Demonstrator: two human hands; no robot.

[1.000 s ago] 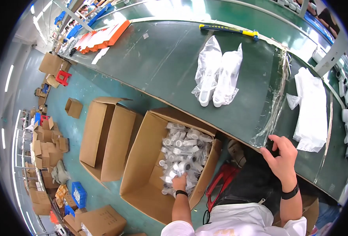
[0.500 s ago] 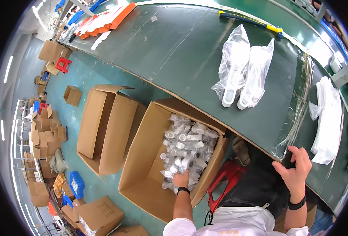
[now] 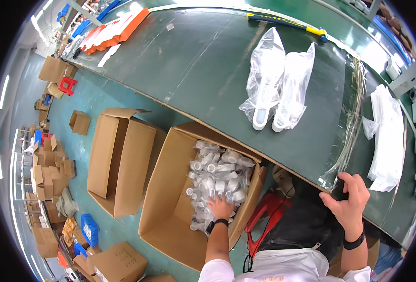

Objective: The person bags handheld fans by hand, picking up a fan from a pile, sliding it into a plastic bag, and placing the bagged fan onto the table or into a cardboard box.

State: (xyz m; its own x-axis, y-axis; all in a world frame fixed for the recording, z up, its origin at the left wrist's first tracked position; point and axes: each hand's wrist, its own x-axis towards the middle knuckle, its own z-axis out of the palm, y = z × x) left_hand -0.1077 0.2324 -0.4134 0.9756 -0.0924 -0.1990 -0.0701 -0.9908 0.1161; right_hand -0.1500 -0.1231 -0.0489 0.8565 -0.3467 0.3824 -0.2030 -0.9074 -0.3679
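Observation:
My left hand (image 3: 221, 207) reaches into an open cardboard box (image 3: 163, 221), fingers spread on a heap of white plastic parts in clear bags (image 3: 217, 176). The parts have round ends or loops; their exact kind is unclear. No part is gripped by that hand. My right hand (image 3: 351, 202) is at the table's near edge, thumb apart from half-bent fingers, with nothing visible in it. On the green table (image 3: 194, 70) lie two long white handle-shaped parts, each in a clear bag: a left one (image 3: 265, 80) and a right one (image 3: 295, 87).
A stack of flat white bags (image 3: 387, 141) lies at the table's right. A yellow-and-blue hammer-like tool (image 3: 287, 24) and orange-edged sheets (image 3: 114, 33) are along the far side. Another tall carton (image 3: 123, 164) stands left of the box. A red stool (image 3: 266, 216) is beside my legs.
My left hand has shifted slightly up the heap, and its fingers are now spread in plain view. My right hand stays at the table edge. The whole view has shifted a little.

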